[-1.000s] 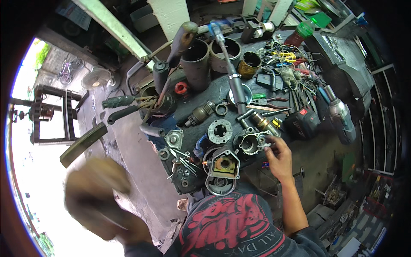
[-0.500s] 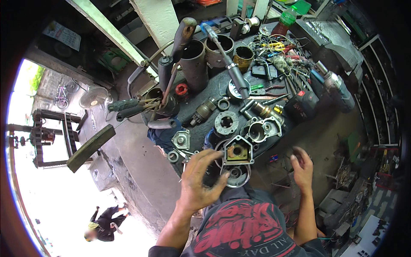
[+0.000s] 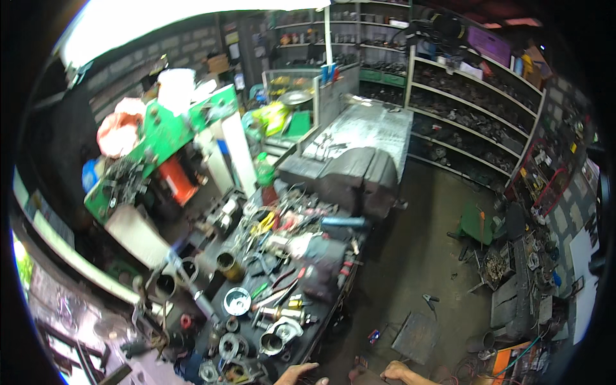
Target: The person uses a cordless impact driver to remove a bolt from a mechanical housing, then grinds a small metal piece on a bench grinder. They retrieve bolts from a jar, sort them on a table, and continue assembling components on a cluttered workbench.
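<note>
My left hand point(image 3: 298, 374) is at the bottom edge, only partly in view. Its fingers point right, with the thumb apart from them, and nothing shows between them. Just left of it, at the bench's near end, lies a metal housing point(image 3: 258, 373), cut off by the picture's edge. My right hand point(image 3: 399, 371) is farther right, over the floor, its fingers curled closed; whatever they may hold is hidden. Above the left hand on the bench sit a silver cast housing point(image 3: 282, 335), a round flange with holes point(image 3: 233, 347) and a white-rimmed cup point(image 3: 237, 301).
Pliers point(image 3: 282, 277), tangled wires and a dark cordless tool point(image 3: 321, 279) cover the bench. A large vise point(image 3: 362, 179) stands at its far end, beside a metal-topped table point(image 3: 366, 125). Loaded shelves point(image 3: 471, 122) line the back. A dark plate point(image 3: 416, 337) and a green stool point(image 3: 475, 223) are on the floor.
The view has swung up and to the right, bringing in the shelves and vise. Both hands now sit at the bottom edge; the right hand's fingers, loosely bent before, are curled closed.
</note>
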`<state>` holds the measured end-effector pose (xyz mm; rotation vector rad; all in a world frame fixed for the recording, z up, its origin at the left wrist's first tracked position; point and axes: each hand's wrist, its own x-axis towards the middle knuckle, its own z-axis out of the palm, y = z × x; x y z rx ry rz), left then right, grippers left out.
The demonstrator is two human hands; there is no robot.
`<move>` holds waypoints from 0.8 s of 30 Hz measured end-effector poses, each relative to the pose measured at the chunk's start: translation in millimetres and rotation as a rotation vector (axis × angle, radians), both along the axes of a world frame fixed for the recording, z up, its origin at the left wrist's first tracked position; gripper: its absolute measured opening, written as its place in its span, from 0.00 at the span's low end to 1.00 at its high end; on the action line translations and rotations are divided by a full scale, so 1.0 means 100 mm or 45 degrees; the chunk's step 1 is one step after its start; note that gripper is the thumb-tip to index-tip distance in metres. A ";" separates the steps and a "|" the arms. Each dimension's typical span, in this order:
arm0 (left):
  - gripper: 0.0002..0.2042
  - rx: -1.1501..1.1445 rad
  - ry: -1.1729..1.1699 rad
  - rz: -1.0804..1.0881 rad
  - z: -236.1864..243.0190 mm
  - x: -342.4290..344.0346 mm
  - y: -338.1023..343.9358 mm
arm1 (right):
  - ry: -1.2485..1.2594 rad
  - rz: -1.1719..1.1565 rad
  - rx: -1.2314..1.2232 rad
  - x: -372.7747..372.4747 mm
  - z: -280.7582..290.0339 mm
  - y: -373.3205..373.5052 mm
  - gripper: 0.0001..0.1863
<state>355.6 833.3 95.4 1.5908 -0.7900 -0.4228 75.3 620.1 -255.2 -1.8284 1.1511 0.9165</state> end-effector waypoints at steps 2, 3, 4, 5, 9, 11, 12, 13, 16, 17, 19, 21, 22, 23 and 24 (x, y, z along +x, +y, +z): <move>0.18 0.055 0.071 -0.031 0.03 -0.16 -0.41 | -0.226 -0.152 -0.058 -0.08 0.12 -0.39 0.23; 0.18 0.094 0.004 -0.053 0.07 -0.21 -0.60 | -0.357 -0.195 -0.219 -0.07 0.19 -0.64 0.23; 0.18 0.046 -0.035 -0.071 0.11 -0.27 -0.82 | -0.503 -0.139 -0.564 -0.08 0.25 -0.84 0.20; 0.18 -0.005 -0.069 -0.080 0.14 -0.32 -1.02 | -0.524 -0.280 -0.607 -0.07 0.29 -1.12 0.21; 0.18 0.035 0.029 -0.181 0.11 -0.39 -1.56 | -0.500 -0.799 -0.497 -0.03 0.10 -1.95 0.20; 0.18 0.120 0.033 -0.223 -0.05 -0.37 -1.76 | -0.399 -0.940 -0.435 -0.09 -0.18 -2.15 0.23; 0.18 0.248 0.082 -0.255 -0.14 -0.33 -1.83 | -0.394 -0.950 -0.397 -0.16 -0.35 -2.16 0.23; 0.18 0.365 0.128 -0.293 -0.23 -0.28 -1.93 | -0.303 -0.980 -0.377 -0.19 -0.52 -2.18 0.22; 0.16 0.426 0.380 -0.403 -0.46 -0.25 -2.35 | -0.400 -0.936 -0.341 -0.45 -0.99 -1.94 0.18; 0.15 0.436 0.484 -0.438 -0.49 -0.28 -2.48 | -0.389 -0.895 -0.259 -0.60 -1.13 -1.86 0.23; 0.13 0.364 0.758 -0.597 -0.46 -0.27 -2.78 | -0.312 -0.428 -0.373 -0.83 -1.37 -1.78 0.12; 0.13 0.359 0.490 -0.719 -0.44 -0.22 -3.12 | -0.308 -0.385 -0.365 -1.05 -1.58 -1.90 0.10; 0.14 0.409 0.521 -0.756 -0.45 -0.22 -3.33 | -0.333 -0.569 -0.291 -1.15 -1.65 -2.06 0.11; 0.14 0.463 0.556 -0.789 -0.47 -0.22 -3.54 | -0.350 -0.745 -0.203 -1.26 -1.69 -2.20 0.12; 0.14 0.484 0.513 -0.828 -0.50 -0.20 -3.75 | -0.364 -0.921 -0.114 -1.36 -1.70 -2.36 0.13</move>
